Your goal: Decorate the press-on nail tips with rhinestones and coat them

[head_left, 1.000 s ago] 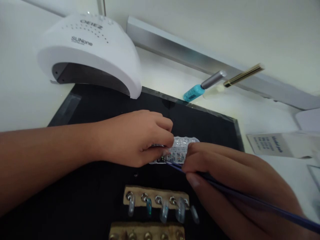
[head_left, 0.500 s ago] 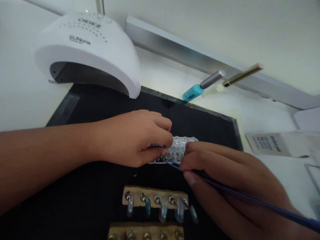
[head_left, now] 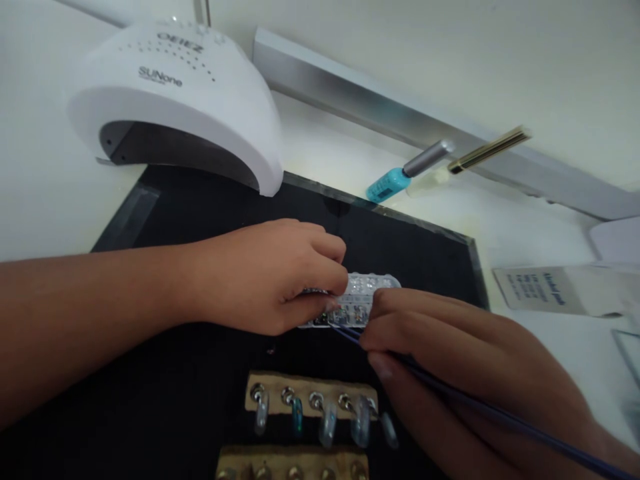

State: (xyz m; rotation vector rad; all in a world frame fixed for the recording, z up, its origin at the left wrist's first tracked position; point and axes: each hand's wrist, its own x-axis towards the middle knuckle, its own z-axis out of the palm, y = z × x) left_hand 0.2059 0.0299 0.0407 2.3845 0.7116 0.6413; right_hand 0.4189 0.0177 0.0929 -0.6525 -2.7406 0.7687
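My left hand (head_left: 280, 277) is closed on the left part of a clear compartment case (head_left: 365, 287), thumb and fingers pressed together over it. Small shiny pieces sit in the case's compartments. Long blue tweezers (head_left: 480, 402) are pinched in my right hand (head_left: 470, 360); their tips are at the case's near edge, just beside my left thumb. Below the case, a tan strip (head_left: 273, 385) bears several nail tips on metal stands, one of them teal (head_left: 297, 417). A second tan strip (head_left: 295, 457) with round metal bases lies at the bottom edge.
A white nail lamp (head_left: 185, 100) stands at the back left on the black mat (head_left: 400, 247). Behind the mat are a turquoise bottle (head_left: 387, 185) and a gold-capped bottle (head_left: 487, 152). An alcohol pads packet (head_left: 545, 289) lies at the right.
The tweezer tips have shifted slightly down and toward the case's near edge. My left hand has barely moved and stays on the case.
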